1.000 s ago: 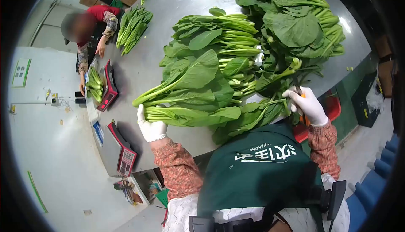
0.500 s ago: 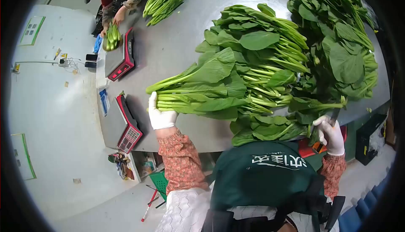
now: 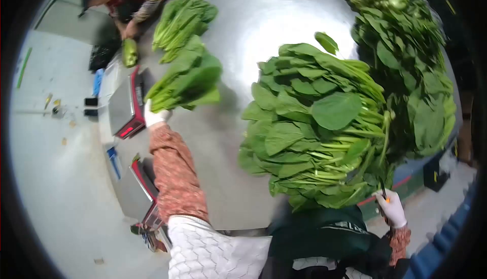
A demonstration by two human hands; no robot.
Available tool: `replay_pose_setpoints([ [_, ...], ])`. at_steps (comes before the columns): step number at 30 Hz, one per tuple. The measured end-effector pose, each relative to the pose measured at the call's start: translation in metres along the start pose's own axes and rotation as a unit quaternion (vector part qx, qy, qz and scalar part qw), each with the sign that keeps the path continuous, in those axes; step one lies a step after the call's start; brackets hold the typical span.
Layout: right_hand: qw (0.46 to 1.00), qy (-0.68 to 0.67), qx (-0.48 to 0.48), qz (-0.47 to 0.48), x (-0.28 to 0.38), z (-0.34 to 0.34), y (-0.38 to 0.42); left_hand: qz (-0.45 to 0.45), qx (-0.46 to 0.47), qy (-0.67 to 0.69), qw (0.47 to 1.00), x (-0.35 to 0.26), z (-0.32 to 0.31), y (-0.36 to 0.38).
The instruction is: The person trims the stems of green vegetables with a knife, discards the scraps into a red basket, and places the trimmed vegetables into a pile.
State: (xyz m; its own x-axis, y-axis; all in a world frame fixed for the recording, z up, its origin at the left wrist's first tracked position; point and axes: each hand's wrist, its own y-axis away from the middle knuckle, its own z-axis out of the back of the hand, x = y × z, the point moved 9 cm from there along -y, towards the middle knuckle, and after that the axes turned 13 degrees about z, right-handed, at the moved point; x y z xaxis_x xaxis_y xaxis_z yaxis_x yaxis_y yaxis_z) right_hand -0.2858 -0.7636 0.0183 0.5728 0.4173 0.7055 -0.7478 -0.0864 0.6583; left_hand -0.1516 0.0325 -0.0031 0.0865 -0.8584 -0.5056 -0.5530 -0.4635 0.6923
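Observation:
My left hand, in a white glove, grips a bunch of leafy greens by its stalks at the far left of the metal table. Its leaves point to the right, close to another bunch beyond it. Near the table's front right edge, my gloved right hand is closed on a knife with a dark blade and a bit of orange at the handle. A large pile of greens lies just beyond and left of that hand.
Two red-edged scales stand along the left side of the metal table. A co-worker at the upper left handles some greens. More greens are heaped along the right side.
My left hand has carried its bunch away from the pile, forward and to the left, beside the other bunch. My right hand still holds the knife. The view has shifted.

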Motion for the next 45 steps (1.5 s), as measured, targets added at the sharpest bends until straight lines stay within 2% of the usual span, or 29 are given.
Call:
replay_pose_setpoints([
  [2,0.999,0.034,0.006,0.016,0.013,-0.007,0.001,0.046,0.020,-0.012,0.999,0.003,-0.010,-0.028],
  [3,0.991,0.120,0.024,0.054,0.017,-0.005,0.000,0.074,0.026,-0.022,0.997,0.012,-0.008,-0.035],
  [4,0.983,0.162,0.014,0.082,0.023,-0.004,0.000,0.078,-0.059,0.009,0.995,0.024,0.004,-0.036],
  [5,0.982,0.154,0.008,0.108,0.028,-0.004,0.000,0.142,-0.065,-0.009,0.988,0.031,0.014,-0.046],
  [6,0.993,0.103,-0.004,0.055,0.035,-0.005,0.001,0.076,-0.145,-0.078,0.983,0.030,0.027,-0.048],
  [7,0.993,0.088,-0.015,0.079,0.054,-0.006,0.001,0.055,-0.148,-0.143,0.977,0.026,0.045,-0.059],
  [8,0.981,0.116,-0.035,0.153,0.059,-0.003,-0.005,0.059,0.005,-0.236,0.970,0.017,0.062,-0.089],
  [9,0.978,0.077,-0.064,0.182,0.070,-0.001,-0.008,0.012,-0.078,-0.202,0.976,0.043,0.044,-0.042],
  [13,0.960,-0.014,-0.092,0.265,0.107,-0.011,-0.036,-0.097,0.007,-0.256,0.962,0.059,0.031,0.022],
  [15,0.972,-0.072,-0.075,0.209,0.112,-0.022,-0.050,-0.155,0.085,-0.321,0.931,0.070,0.010,0.071],
  [17,0.968,-0.074,-0.071,0.229,0.102,-0.026,-0.062,-0.202,0.099,-0.357,0.907,0.098,-0.017,0.139],
  [20,0.934,0.012,-0.082,0.347,0.091,-0.039,-0.066,-0.293,0.130,-0.429,0.844,0.156,-0.049,0.241],
  [22,0.912,0.036,-0.085,0.400,0.090,-0.051,-0.059,-0.286,0.141,-0.482,0.816,0.206,-0.051,0.282],
  [24,0.903,0.131,-0.123,0.390,0.091,-0.069,-0.054,-0.246,0.182,-0.586,0.751,0.267,-0.051,0.313],
  [26,0.894,0.167,-0.127,0.395,0.096,-0.073,-0.051,-0.223,0.268,-0.652,0.673,0.329,-0.044,0.329],
  [28,0.861,0.180,-0.137,0.456,0.110,-0.071,-0.042,-0.496,0.323,-0.680,0.432,0.360,-0.071,0.388],
  [29,0.843,0.185,-0.141,0.485,0.115,-0.072,-0.037,-0.503,0.321,-0.684,0.420,0.369,-0.075,0.390],
  [31,0.861,0.114,-0.159,0.470,0.115,-0.064,-0.041,-0.538,0.304,-0.684,0.388,0.386,-0.085,0.388],
  [32,0.868,0.080,-0.167,0.461,0.114,-0.060,-0.044,-0.551,0.318,-0.682,0.361,0.397,-0.089,0.379],
  [34,0.886,0.024,-0.155,0.436,0.092,-0.058,-0.066,-0.575,0.284,-0.702,0.310,0.420,-0.090,0.356],
  [37,0.877,0.021,-0.177,0.446,0.077,-0.041,-0.052,-0.610,0.287,-0.650,0.350,0.416,-0.102,0.349],
  [40,0.891,0.052,-0.127,0.432,0.054,-0.054,-0.051,-0.601,0.277,-0.641,0.389,0.406,-0.103,0.359],
  [42,0.875,0.116,-0.098,0.459,0.054,-0.075,-0.042,-0.600,0.266,-0.618,0.433,0.395,-0.095,0.370],
  [45,0.863,0.148,-0.132,0.464,0.048,-0.092,-0.042,-0.575,0.281,-0.618,0.456,0.387,-0.066,0.380],
])
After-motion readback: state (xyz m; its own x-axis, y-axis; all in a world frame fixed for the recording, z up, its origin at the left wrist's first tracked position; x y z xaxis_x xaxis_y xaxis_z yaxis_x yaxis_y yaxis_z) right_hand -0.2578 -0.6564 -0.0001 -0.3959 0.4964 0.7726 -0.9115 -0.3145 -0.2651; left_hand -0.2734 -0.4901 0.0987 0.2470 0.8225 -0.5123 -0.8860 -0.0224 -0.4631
